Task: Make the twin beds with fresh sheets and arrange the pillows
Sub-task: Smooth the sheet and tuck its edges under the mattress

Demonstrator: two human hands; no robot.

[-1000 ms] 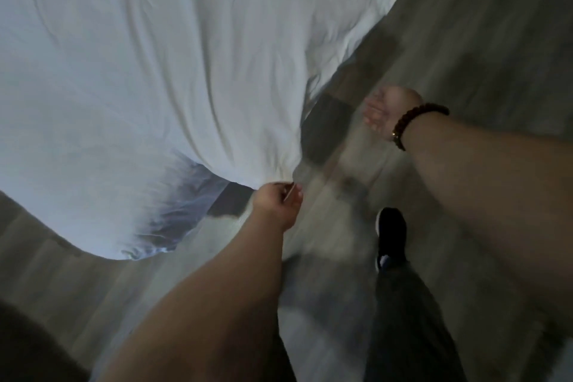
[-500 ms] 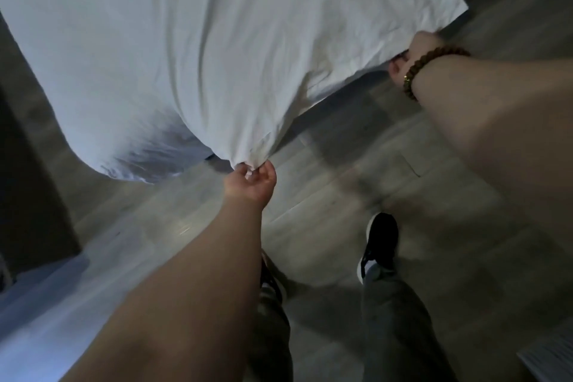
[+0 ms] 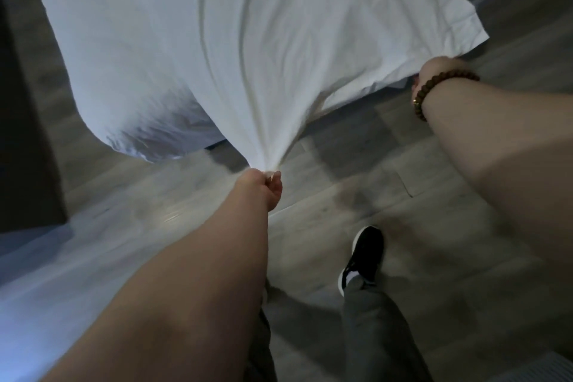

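Observation:
A large white sheet [image 3: 235,40] billows across the upper part of the head view, lifted off the grey floor. My left hand [image 3: 262,184] grips a bunched corner of the sheet at the centre, with folds fanning up from the fist. My right hand [image 3: 434,70], a brown bead bracelet on its wrist, holds the sheet's hemmed edge at the right; its fingers are hidden under the cloth. The sheet is stretched between the two hands.
Grey wood-look floor [image 3: 372,170] lies below the sheet. My black shoe [image 3: 362,257] and grey trouser leg stand at lower centre. A dark piece of furniture [image 3: 28,133] rises at the left edge. A pale blue-lit surface [image 3: 46,288] runs along the lower left.
My right hand went from free and open beside the sheet to holding its right edge. The sheet has swung up and spread wider between both hands.

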